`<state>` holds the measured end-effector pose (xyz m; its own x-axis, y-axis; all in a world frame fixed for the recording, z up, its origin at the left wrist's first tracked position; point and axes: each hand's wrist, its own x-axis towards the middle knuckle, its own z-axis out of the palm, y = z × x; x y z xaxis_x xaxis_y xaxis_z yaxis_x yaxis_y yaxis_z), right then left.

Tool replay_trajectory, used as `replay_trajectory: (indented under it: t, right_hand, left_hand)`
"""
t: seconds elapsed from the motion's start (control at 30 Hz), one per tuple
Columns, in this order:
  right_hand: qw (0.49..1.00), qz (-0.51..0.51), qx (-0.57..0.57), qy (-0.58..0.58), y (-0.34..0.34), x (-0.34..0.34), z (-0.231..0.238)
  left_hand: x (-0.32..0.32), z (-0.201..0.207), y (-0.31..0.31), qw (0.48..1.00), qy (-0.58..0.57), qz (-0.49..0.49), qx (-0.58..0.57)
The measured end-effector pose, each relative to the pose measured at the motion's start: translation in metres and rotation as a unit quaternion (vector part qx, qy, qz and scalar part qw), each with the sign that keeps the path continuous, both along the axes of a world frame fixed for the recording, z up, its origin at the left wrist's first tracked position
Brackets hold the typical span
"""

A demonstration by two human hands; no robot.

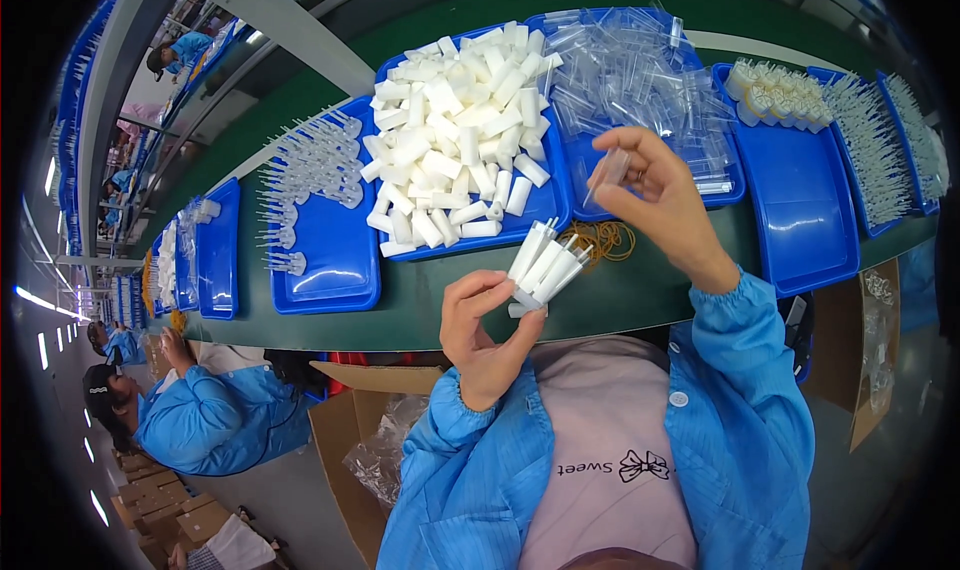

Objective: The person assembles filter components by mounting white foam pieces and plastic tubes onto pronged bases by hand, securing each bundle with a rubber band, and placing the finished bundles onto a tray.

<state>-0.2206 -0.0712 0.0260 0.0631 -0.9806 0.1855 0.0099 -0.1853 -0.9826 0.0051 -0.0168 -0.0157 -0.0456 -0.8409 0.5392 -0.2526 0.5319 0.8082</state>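
Observation:
My left hand [478, 335] is closed around a small bundle of white cylinders with thin tips [548, 262], their tips pointing away from me over the front of the bench. My right hand [665, 198], to the right of and beyond the bundle, pinches a short clear plastic tube [611, 170] between thumb and fingers. Just past the bundle, a blue tray [545, 210] is heaped with white foam-like cylinders [455, 120]. Behind my right hand, another blue tray [738, 160] holds a pile of clear plastic tubes [630, 75].
Yellow-brown rubber bands [610, 242] lie on the green bench [420, 320]. Trays of white spiky parts [310, 160] stand left, with another spiky-part tray [870, 140] right. Honey-coloured round parts [780, 95] fill one tray's far end. A co-worker in blue [215, 420] sits at left, beyond a cardboard box [345, 450].

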Motion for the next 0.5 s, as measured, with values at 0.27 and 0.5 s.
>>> replay_trajectory:
  t: [0.27, 0.5]
  right_hand:
    - [0.984, 0.018, 0.053, -0.170, 0.028, 0.021, 0.005]
    - [0.980, 0.008, 0.084, -0.180, 0.033, 0.021, -0.005]
  left_hand:
    - [-0.001, 0.007, 0.006, 0.999, -0.024, 0.010, -0.031]
    - [0.001, 0.007, 0.007, 0.998, -0.022, 0.027, -0.055]
